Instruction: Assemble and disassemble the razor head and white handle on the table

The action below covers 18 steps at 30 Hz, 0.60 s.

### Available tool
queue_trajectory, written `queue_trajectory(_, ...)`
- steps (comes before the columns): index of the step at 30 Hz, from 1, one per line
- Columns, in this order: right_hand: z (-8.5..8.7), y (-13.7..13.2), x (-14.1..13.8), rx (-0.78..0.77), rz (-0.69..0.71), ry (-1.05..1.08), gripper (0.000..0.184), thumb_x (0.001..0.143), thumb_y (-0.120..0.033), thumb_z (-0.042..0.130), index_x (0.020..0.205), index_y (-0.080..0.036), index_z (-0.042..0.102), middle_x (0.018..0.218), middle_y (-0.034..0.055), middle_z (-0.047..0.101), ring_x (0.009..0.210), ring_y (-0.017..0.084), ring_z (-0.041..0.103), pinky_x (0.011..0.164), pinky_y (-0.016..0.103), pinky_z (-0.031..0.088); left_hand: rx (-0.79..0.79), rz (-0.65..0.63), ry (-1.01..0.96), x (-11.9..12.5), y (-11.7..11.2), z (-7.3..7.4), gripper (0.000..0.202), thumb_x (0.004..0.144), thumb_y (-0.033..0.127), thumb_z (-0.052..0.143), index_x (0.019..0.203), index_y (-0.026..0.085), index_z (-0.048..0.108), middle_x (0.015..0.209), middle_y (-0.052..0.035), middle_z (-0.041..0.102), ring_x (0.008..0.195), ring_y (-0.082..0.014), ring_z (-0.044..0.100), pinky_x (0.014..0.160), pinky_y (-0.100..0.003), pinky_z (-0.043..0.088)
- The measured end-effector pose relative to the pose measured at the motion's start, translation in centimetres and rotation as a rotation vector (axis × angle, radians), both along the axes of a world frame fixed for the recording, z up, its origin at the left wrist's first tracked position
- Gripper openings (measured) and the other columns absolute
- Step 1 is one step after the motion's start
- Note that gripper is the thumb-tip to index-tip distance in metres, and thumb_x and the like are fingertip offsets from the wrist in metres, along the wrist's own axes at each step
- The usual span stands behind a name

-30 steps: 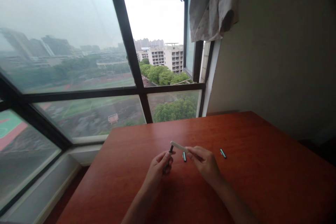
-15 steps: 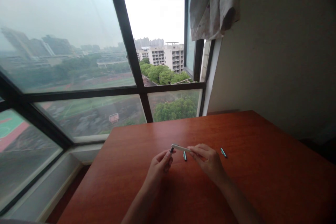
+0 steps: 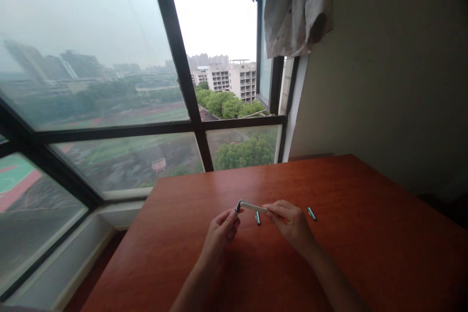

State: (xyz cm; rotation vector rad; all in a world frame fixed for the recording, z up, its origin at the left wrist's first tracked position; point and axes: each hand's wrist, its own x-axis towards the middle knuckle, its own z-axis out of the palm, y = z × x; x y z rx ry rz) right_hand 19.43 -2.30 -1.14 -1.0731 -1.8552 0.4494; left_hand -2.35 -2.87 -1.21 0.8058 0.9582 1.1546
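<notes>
My left hand is closed round a thin dark pen part, whose tip shows at its fingertips. My right hand pinches one end of a slim white tube, held level above the red-brown table. The tube's free end meets the dark tip at my left fingertips. Between my hands a small teal cylinder lies on the table. A second teal cylinder lies just right of my right hand.
The table stands in a corner, with a large dark-framed window beyond its far edge and a plain wall on the right. A pale cloth hangs at the window's upper right.
The white tube has dropped from a tilt to level, and its free end has closed onto the dark tip in my left hand. My left hand has slid further up the dark part.
</notes>
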Motion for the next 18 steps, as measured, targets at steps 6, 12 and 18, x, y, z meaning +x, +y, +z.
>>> queue_trajectory(6, -0.09, 0.22, 0.33, -0.010, -0.028, 0.013, 0.023, 0.090, -0.032, 0.053, 0.097, -0.021, 0.072, 0.084, 0.0075, 0.070, 0.076, 0.019, 0.063, 0.070, 0.029, 0.050, -0.025, 0.039, -0.039, -0.84, 0.22, 0.19, 0.046, 0.066, 0.045, 0.076, 0.096, 0.012, 0.068, 0.057, 0.0061, 0.045, 0.039, -0.0009, 0.026, 0.037, -0.016, 0.013)
queue_trajectory(12, -0.04, 0.04, 0.15, -0.014, 0.004, 0.025, 0.024, 0.091, -0.032, 0.052, 0.096, -0.021, 0.072, 0.084, 0.0073, 0.070, 0.078, 0.019, 0.063, 0.070, 0.028, 0.050, -0.024, -0.038, -0.003, -0.24, -0.19, 0.34, 0.043, 0.068, 0.046, 0.075, 0.094, 0.012, 0.070, 0.057, 0.0052, 0.045, 0.041, -0.0015, 0.028, 0.039, -0.017, 0.012)
queue_trajectory(18, -0.10, -0.04, -0.09, -0.020, 0.025, 0.014, 0.024, 0.091, -0.033, 0.052, 0.096, -0.022, 0.072, 0.082, 0.0062, 0.069, 0.077, 0.019, 0.063, 0.069, 0.027, 0.050, -0.008, -0.068, 0.043, -0.05, -0.13, 0.17, 0.046, 0.066, 0.049, 0.075, 0.091, 0.011, 0.070, 0.054, 0.0060, 0.042, 0.039, -0.0023, 0.026, 0.038, -0.019, 0.011)
